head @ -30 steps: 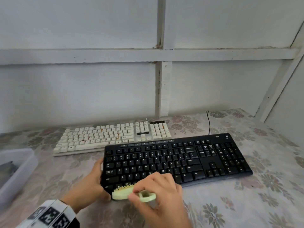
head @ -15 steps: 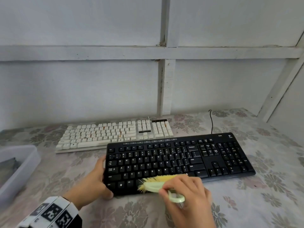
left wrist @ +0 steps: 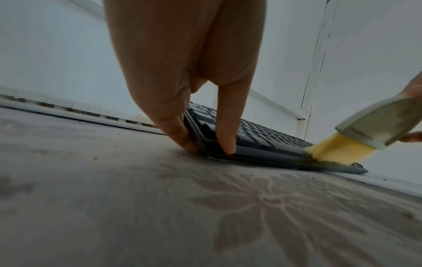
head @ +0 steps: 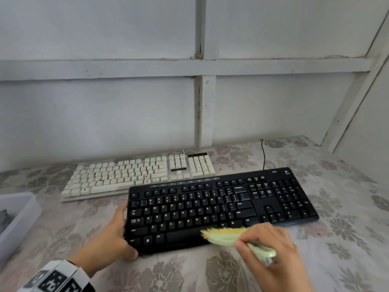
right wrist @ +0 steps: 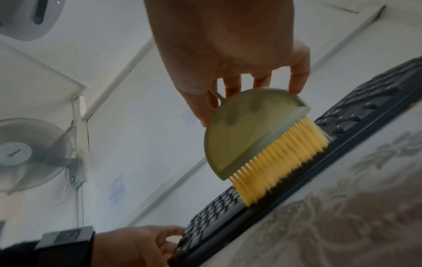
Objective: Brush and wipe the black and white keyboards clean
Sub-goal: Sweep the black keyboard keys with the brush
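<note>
The black keyboard (head: pixel 221 207) lies on the flowered cloth in front of me, and the white keyboard (head: pixel 136 175) lies behind it to the left. My left hand (head: pixel 116 233) grips the black keyboard's front left corner, fingers (left wrist: pixel 182 140) against the left edge and thumb at the front. My right hand (head: pixel 271 249) holds a pale green brush (head: pixel 227 237) with yellow bristles. The bristles touch the front row of keys near the right end of the space bar. From the right wrist, the brush (right wrist: pixel 255 137) stands tilted on the black keyboard (right wrist: pixel 354 117).
A translucent plastic box (head: pixel 16 216) sits at the table's left edge. The black keyboard's cable (head: pixel 264 152) runs back to the white wall. The flowered cloth (head: pixel 210 270) covers the table. A wall fan (right wrist: pixel 27 157) shows in the right wrist view.
My right hand has swept the brush to the right along the front row of the black keyboard, from the left corner to past the middle. My left hand has stayed at the corner.
</note>
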A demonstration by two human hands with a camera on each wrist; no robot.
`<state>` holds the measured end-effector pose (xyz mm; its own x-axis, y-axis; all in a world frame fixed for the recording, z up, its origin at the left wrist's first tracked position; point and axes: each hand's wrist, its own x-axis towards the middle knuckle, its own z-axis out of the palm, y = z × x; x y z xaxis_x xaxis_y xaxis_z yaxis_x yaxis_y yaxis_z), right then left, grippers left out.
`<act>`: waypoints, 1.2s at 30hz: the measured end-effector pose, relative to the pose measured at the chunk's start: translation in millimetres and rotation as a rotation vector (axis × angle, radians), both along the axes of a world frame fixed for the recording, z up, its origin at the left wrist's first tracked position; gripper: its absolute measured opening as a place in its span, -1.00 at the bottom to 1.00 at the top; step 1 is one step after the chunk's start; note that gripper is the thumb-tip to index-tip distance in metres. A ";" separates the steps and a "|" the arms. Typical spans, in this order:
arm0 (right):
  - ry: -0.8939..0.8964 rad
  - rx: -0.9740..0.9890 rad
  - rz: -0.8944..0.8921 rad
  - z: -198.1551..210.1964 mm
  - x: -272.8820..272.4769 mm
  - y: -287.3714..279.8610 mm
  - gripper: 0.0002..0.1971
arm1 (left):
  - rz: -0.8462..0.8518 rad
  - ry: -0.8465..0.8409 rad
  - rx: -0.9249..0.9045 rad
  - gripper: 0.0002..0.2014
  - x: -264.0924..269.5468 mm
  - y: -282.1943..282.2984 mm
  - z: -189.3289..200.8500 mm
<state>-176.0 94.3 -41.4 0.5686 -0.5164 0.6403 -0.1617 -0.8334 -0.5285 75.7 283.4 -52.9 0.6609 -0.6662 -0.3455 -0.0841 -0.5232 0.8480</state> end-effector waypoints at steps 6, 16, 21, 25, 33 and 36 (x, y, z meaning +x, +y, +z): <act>-0.011 -0.009 0.096 -1.1 -1.5 -2.1 -0.73 | -0.004 0.049 -0.045 0.18 2.0 -1.1 -1.4; -0.071 0.150 0.139 0.0 -32.7 -49.2 -0.92 | 0.013 0.039 -0.079 0.10 -3.7 -3.8 1.7; -0.072 0.130 0.190 5.5 -36.5 -48.5 -0.88 | -0.002 0.072 -0.096 0.15 -7.2 -5.2 6.4; -0.076 0.164 0.147 3.0 -47.9 -63.1 -0.82 | -0.007 0.072 -0.095 0.19 -8.4 -6.2 8.3; -0.131 0.295 0.073 17.4 -75.1 -86.2 -0.84 | -0.016 0.075 -0.062 0.18 -5.8 -3.0 7.4; -0.094 0.301 0.070 14.2 -79.6 -94.1 -0.84 | -0.021 0.059 -0.030 0.22 -2.4 -0.9 5.7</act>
<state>-255.6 0.1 -27.2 0.5553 -0.6521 0.5162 -0.0483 -0.6449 -0.7627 73.2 282.6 -47.2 0.6259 -0.6902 -0.3632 -0.0437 -0.4959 0.8673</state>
